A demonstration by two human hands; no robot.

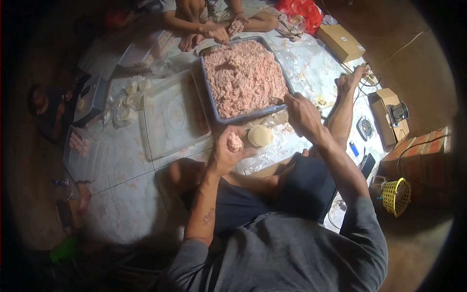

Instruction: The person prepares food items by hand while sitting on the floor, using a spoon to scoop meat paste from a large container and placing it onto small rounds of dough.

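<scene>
A large grey-blue tub (211, 103) heaped with pink minced meat filling (243, 73) stands in front of me. My left hand (224, 155) is cupped round a lump of the filling (235, 142), its thumb stretched out to the right. Just beside that hand is a stack of pale round wrappers (260, 136). Over the tub's near right corner, my right hand (304, 116) is closed round the handle of a metal utensil (276, 100). Its tip lies against the filling, and I cannot tell whether it is a fork or a spoon.
A clear plastic tray (154, 141) lies left of the tub. Across from me sits another person, whose hands (217, 32) are at the tub's far edge. Bagged wrappers (127, 104) lie farther left. Cardboard boxes (340, 43), a lighter (353, 149) and a yellow basket (396, 197) are at right.
</scene>
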